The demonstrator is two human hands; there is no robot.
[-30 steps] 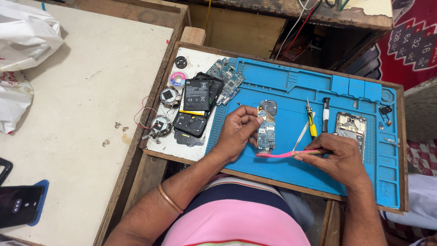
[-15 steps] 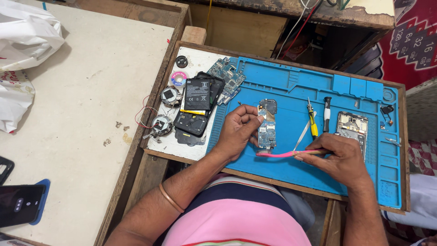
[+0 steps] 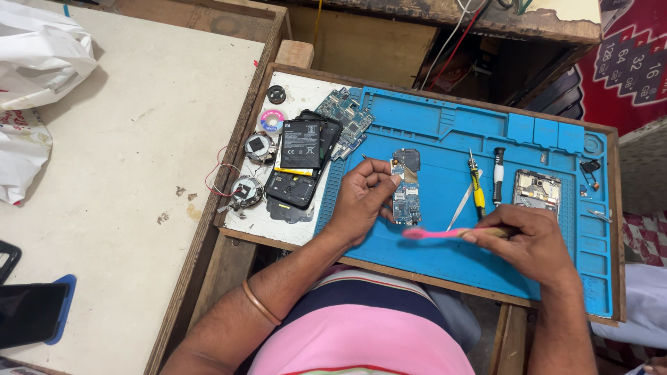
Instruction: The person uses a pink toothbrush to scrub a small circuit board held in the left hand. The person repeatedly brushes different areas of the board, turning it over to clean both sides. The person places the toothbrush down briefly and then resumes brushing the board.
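Left hand [image 3: 363,201] on the blue mat [image 3: 445,257], fingers pinched on the left edge of a small circuit board [image 3: 406,187], which lies flat near the mat's middle, just right of the hand. Right hand [image 3: 531,243] closed around the handle of a pink brush [image 3: 438,233]; brush laid crosswise, head pointing left, just below the board's lower end, whether touching it cannot be told.

On the mat, right of the board: one pair of tweezers [image 3: 460,207], one yellow-handled screwdriver [image 3: 476,186], one black-and-white screwdriver [image 3: 498,173], one opened phone frame [image 3: 536,191] toward the right edge. At the mat's upper left corner, one larger circuit board [image 3: 347,118].

On the white tray surface left of the mat: one black battery [image 3: 300,144] resting on one dark phone back [image 3: 295,187], two round speakers [image 3: 249,191] with red wires, one small roll [image 3: 272,121], one black disc [image 3: 276,94].
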